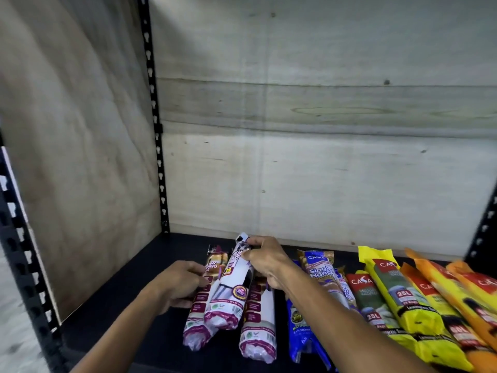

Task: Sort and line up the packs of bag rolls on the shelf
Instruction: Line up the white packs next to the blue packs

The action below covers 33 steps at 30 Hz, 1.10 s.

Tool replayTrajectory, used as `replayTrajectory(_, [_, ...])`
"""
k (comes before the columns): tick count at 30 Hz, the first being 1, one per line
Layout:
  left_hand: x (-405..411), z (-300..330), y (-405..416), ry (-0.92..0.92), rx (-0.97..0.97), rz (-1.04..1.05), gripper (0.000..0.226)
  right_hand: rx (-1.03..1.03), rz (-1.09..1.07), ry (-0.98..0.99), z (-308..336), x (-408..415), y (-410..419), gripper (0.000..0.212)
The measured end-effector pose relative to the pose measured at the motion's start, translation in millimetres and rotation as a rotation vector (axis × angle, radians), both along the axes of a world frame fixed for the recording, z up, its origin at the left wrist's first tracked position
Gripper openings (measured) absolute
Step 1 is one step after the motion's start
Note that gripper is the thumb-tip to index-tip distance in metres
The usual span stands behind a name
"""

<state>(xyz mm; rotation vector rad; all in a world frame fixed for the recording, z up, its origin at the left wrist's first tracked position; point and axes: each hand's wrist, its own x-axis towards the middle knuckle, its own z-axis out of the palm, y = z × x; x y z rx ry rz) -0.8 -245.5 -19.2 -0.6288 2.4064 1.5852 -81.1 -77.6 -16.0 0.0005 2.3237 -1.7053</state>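
Three white-and-maroon packs of bag rolls lie lengthwise on the black shelf [113, 305]. The middle white pack [228, 294] rests on top of the other two, and my right hand [265, 261] grips its far end. My left hand [178, 284] holds the side of the leftmost white pack [197, 319]. The third white pack [259, 329] lies to the right, partly under my right wrist. Further right lie blue packs [298, 327], then a red-and-green pack [368, 300], yellow packs [398, 292] and orange packs [462, 286], fanned at a slant.
A plywood back wall [322, 184] and left side panel [80, 157] enclose the shelf. Black slotted metal uprights stand at the back left [158, 157], front left [27, 265] and right edge [484, 232]. Bare shelf surface lies left of the white packs.
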Motion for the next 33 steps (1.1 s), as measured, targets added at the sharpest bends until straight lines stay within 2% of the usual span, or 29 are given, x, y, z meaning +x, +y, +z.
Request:
replayTrajectory(5, [-6, -7, 9, 0.025, 0.031, -0.041, 0.026, 0.035, 0.000, 0.028, -5, 5, 5, 0.048])
replayTrajectory(9, [-8, -6, 11, 0.027, 0.015, -0.067, 0.028, 0.166, -0.038, 0.061, -6, 6, 7, 0.041])
replayTrajectory(14, [-9, -3, 12, 0.027, -0.003, -0.079, 0.027, 0.277, -0.044, 0.048, -3, 11, 7, 0.005])
replayTrajectory(19, [-6, -6, 18, 0.067, 0.007, -0.066, 0.027, 0.380, 0.036, -0.039, 6, 21, 4, 0.023])
replayTrajectory(24, [-1, -11, 23, 0.127, 0.044, -0.052, 0.023, 0.454, 0.086, -0.048, 9, 26, 12, 0.020])
replayTrajectory(27, [-1, -16, 21, 0.139, 0.060, -0.067, 0.023, 0.494, 0.095, -0.052, 7, 23, 5, 0.037])
replayTrajectory(30, [-1, -23, 14, 0.183, 0.032, -0.098, 0.025, 0.678, 0.021, 0.000, 6, 23, -5, 0.084])
replayTrajectory(31, [-1, -28, 9, 0.211, -0.030, -0.112, 0.024, 0.701, 0.005, 0.008, 6, 23, -7, 0.093])
replayTrajectory(33, [-1, -39, -3, 0.262, -0.282, -0.138, 0.023, 0.723, -0.007, 0.022, 6, 22, -11, 0.101])
